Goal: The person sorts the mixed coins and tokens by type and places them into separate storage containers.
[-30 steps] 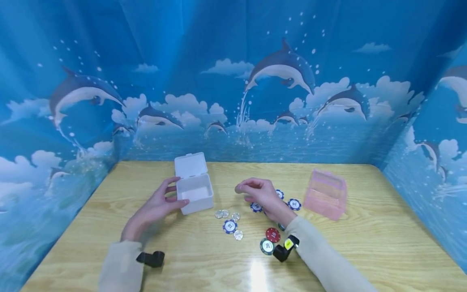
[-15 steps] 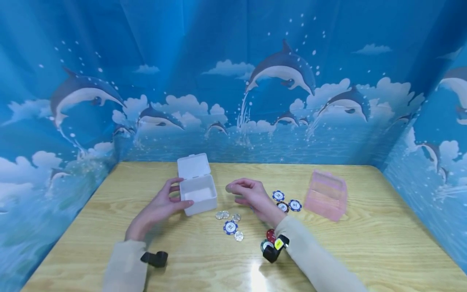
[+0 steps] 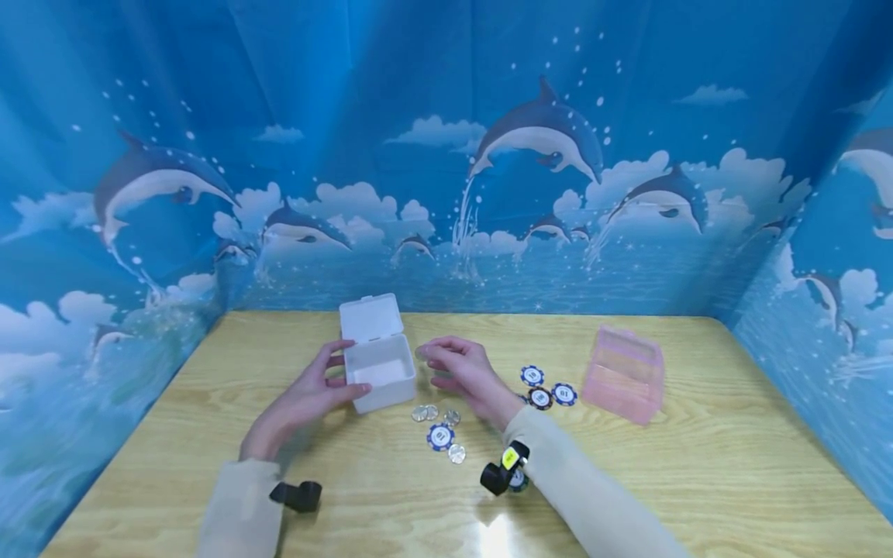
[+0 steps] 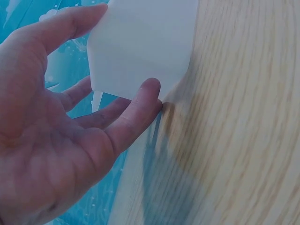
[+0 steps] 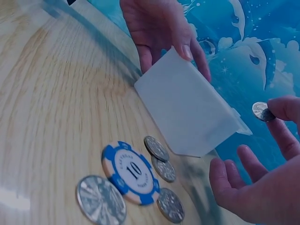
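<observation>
A white box (image 3: 385, 394) stands at the left of the table with its lid raised at the back. My left hand (image 3: 307, 397) grips its left side, thumb at the near rim and fingers spread along the side; the left wrist view shows fingertips against the box wall (image 4: 140, 51). My right hand (image 3: 466, 376) is just right of the box, pinching a silver coin (image 5: 261, 111) between thumb and forefinger, the other fingers loosely bent. In front of the box lie several silver coins (image 3: 456, 453) around a blue-and-white poker chip (image 3: 440, 437) marked 10.
Right of my right hand lie blue poker chips (image 3: 563, 394) and a black one (image 3: 540, 398). A green chip (image 3: 518, 482) is partly hidden by the right wrist camera. An open pink translucent box (image 3: 623, 376) stands farther right. A dolphin-print curtain (image 3: 446, 170) encloses the table.
My right hand has moved left with the coin, up beside the white box. The box and my left hand have shifted slightly right. The red chip is now hidden behind my right sleeve.
</observation>
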`<control>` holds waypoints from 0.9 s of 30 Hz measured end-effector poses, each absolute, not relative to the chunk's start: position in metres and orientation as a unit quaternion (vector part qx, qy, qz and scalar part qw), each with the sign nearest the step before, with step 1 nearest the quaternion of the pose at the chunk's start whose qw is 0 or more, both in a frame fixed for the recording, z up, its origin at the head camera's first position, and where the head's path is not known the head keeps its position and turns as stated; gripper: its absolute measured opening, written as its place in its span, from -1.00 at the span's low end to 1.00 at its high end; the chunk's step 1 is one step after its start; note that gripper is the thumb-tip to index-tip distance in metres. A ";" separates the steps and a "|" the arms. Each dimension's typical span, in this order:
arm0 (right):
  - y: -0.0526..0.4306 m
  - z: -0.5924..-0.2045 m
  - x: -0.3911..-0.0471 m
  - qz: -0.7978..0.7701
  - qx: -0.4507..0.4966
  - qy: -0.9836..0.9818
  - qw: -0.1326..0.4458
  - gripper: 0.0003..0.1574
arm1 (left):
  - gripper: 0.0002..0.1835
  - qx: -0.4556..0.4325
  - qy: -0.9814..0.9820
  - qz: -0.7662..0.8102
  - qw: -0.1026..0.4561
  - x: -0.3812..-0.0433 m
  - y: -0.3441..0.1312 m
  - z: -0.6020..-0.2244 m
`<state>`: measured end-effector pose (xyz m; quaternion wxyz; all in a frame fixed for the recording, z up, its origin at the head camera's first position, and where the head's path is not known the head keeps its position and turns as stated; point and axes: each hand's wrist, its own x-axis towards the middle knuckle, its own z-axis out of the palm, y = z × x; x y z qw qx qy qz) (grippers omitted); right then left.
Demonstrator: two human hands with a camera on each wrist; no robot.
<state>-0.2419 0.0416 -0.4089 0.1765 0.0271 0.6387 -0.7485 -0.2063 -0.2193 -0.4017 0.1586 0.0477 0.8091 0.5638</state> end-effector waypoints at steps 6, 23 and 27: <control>0.031 -0.410 -0.242 -0.742 0.029 0.644 0.186 -0.62 | 0.01 0.045 0.818 0.552 0.155 -0.207 -0.221 -0.402; 0.014 -0.412 -0.243 -0.712 0.011 0.682 0.166 -0.60 | 0.01 0.025 0.817 0.553 0.160 -0.209 -0.221 -0.404; 0.012 -0.414 -0.243 -0.694 -0.002 0.703 0.154 -0.64 | 0.01 0.017 0.821 0.548 0.159 -0.209 -0.220 -0.403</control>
